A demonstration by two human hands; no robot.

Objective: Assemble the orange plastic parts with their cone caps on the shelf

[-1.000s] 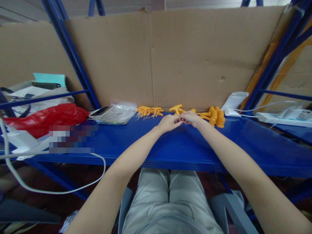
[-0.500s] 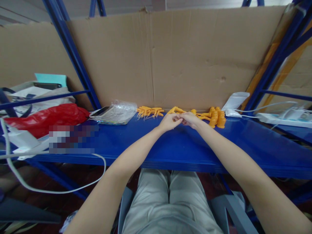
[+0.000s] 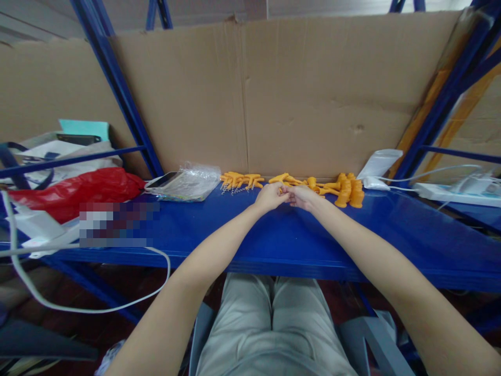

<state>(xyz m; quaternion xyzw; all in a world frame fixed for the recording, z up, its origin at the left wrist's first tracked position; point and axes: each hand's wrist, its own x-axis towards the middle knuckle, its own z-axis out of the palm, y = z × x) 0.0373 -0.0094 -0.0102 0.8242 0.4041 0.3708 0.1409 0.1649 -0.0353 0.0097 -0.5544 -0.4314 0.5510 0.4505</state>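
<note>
My left hand (image 3: 271, 197) and my right hand (image 3: 303, 198) meet over the blue shelf, fingertips together and fingers bent. Whatever is pinched between them is too small and covered to make out. Just behind them lie loose orange plastic pieces (image 3: 282, 178). Left of my hands is a row of orange pieces with metal spirals (image 3: 250, 180), like corkscrews. To the right, several thick orange barrel-shaped parts (image 3: 343, 190) stand close together, with slimmer orange pieces (image 3: 312, 183) between them and my right hand.
A clear plastic packet (image 3: 195, 184) and a dark-screened phone (image 3: 164, 179) lie at the left, near a red plastic bag (image 3: 90, 190). A white cable (image 3: 169, 266) loops over the front edge. Cardboard (image 3: 313, 94) walls the back. At far right lies a white power strip (image 3: 457, 193).
My hands stay together, with the fingers shifted slightly and the right hand a little lower. More of the orange pieces behind them shows. The view has moved slightly.
</note>
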